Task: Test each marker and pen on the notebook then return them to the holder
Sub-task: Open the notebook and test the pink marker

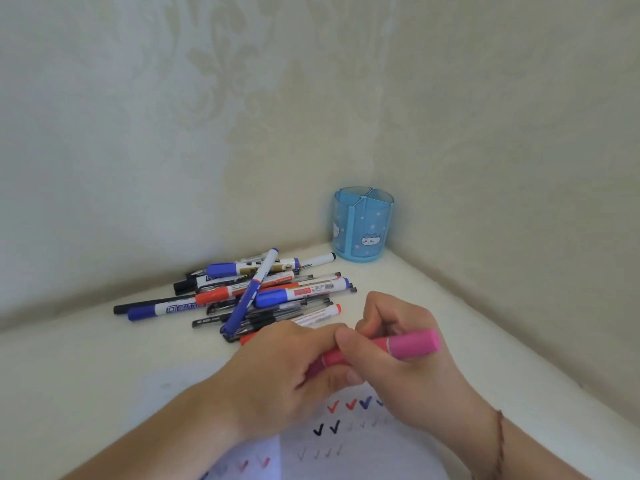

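Note:
A pink marker (412,345) lies across both hands above the notebook (346,445). My left hand (277,372) grips its left end, and my right hand (398,348) grips the middle, with the pink capped end sticking out to the right. The notebook page shows rows of red, blue, black and grey tick marks. A pile of markers and pens (249,292) lies on the table behind my hands. The blue holder (362,225), with a cat picture and dividers, stands in the corner with nothing showing inside.
The white table (86,358) meets two patterned walls at the corner behind the holder. A thin cord bracelet (498,441) circles my right wrist.

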`<state>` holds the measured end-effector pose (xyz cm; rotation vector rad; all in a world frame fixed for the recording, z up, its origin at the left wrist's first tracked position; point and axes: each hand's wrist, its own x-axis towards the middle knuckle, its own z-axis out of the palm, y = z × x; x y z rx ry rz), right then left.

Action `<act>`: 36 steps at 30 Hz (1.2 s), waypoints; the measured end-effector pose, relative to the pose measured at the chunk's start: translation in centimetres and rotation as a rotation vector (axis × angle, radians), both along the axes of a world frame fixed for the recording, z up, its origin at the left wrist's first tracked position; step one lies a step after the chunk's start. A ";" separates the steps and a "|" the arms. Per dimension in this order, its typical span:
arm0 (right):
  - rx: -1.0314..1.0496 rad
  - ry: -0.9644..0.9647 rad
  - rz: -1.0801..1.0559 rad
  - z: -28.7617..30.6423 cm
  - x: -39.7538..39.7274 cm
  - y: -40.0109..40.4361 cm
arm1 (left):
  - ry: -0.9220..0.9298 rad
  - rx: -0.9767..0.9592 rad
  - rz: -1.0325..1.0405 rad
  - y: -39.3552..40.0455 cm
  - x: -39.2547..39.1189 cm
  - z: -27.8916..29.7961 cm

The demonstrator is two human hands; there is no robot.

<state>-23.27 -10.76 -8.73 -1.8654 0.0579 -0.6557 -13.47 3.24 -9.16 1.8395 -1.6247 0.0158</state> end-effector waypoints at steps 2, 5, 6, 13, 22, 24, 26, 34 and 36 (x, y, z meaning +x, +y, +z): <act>0.033 -0.022 -0.074 -0.4 0.3 0.4 | -0.088 -0.028 0.063 -0.3 0.1 -0.5; 0.080 -0.036 -0.085 -0.6 0.6 0.4 | -0.074 -0.079 0.105 -0.7 -0.3 -0.9; 0.087 -0.038 -0.060 -0.6 0.6 0.2 | -0.091 -0.083 0.111 -0.8 -0.4 -0.9; 0.028 -0.048 0.039 -0.8 0.3 -0.4 | -0.069 -0.036 0.056 -0.6 -0.4 -0.8; 0.016 -0.063 0.076 -1.1 0.2 -0.4 | 0.057 0.072 0.003 -0.2 -0.8 0.1; 0.026 -0.074 0.091 -1.1 0.1 -0.5 | 0.120 0.099 -0.026 -0.2 -1.0 0.5; 0.025 -0.079 0.107 -1.2 0.0 -0.6 | 0.163 0.126 -0.049 -0.1 -1.1 0.8; -0.090 -0.090 0.190 -1.0 -0.8 -0.6 | 0.479 0.197 -0.201 0.4 -1.1 0.5; -0.035 -0.082 0.151 -1.0 -0.4 -0.7 | 0.395 0.149 -0.120 0.1 -0.7 -0.2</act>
